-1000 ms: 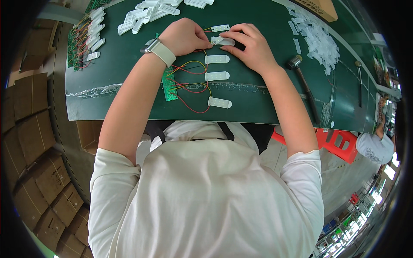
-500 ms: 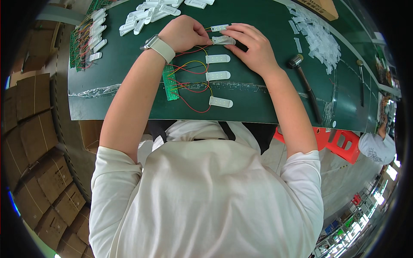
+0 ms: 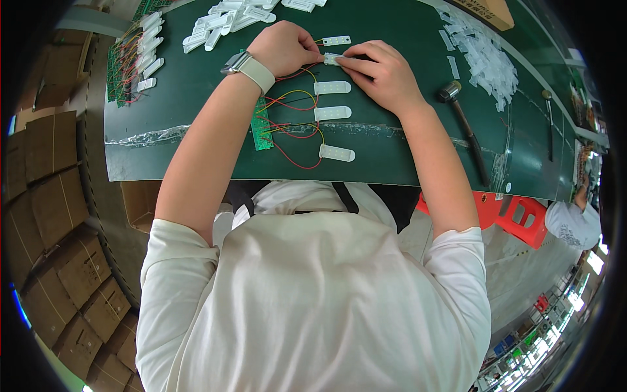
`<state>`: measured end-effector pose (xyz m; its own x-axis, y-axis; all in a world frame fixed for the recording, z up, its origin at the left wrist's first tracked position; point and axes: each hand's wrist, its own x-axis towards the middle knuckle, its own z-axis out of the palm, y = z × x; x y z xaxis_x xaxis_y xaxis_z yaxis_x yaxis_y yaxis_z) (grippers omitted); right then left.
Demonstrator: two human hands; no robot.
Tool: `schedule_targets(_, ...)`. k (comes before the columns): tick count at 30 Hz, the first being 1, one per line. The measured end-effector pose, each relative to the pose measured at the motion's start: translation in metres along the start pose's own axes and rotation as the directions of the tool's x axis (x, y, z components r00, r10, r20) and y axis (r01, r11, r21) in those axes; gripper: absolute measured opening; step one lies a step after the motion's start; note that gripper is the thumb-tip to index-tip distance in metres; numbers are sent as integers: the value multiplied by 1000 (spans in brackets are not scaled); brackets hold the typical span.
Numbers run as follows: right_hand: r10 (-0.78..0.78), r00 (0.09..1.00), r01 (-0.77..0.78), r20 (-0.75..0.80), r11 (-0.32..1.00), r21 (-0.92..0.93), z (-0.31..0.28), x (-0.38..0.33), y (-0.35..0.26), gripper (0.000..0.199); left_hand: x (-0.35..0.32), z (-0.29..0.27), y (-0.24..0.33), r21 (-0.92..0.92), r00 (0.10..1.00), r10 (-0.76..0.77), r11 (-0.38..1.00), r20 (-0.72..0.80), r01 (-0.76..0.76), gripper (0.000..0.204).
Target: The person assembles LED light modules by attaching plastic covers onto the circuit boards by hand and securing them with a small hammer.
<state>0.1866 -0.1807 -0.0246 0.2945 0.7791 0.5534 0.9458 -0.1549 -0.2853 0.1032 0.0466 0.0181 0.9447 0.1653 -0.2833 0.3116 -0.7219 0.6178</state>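
two hands on one white plastic casing (image 3: 333,59), at a green tabletop (image 3: 385,160).
left hand (image 3: 281,49): thumb and forefinger pinched closed on its left end; right hand (image 3: 383,73): thumb and fingertips nearly together, gripping its right end. one wired casing (image 3: 336,40) just beyond; three nearer casings (image 3: 332,113) toward the body; one green circuit board (image 3: 262,132) left of these; one hammer (image 3: 465,127) beside right forearm.

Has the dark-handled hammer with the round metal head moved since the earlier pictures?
No. Judged against the small round white sticker near the green table's front edge, the hammer lies where it did.
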Motion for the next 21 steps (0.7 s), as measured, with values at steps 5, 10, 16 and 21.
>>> schedule_targets(5,30,999,-29,-18,997,74,3,-2,0,20,-2,3,4,1,1000,1,1000,-13,-1,23)
schedule_targets(10,41,999,-41,1,995,92,1,-1,1,19,1,1,4,10,1000,5,1000,22,-5,25)
schedule_targets(16,-58,998,58,15,998,14,1,1,4,21,2,0,-9,-3,1000,21,1000,12,-21,27)
schedule_targets(21,-121,993,121,8,992,-32,0,-1,4,25,-5,1,-2,45,1000,7,999,-27,-5,26)
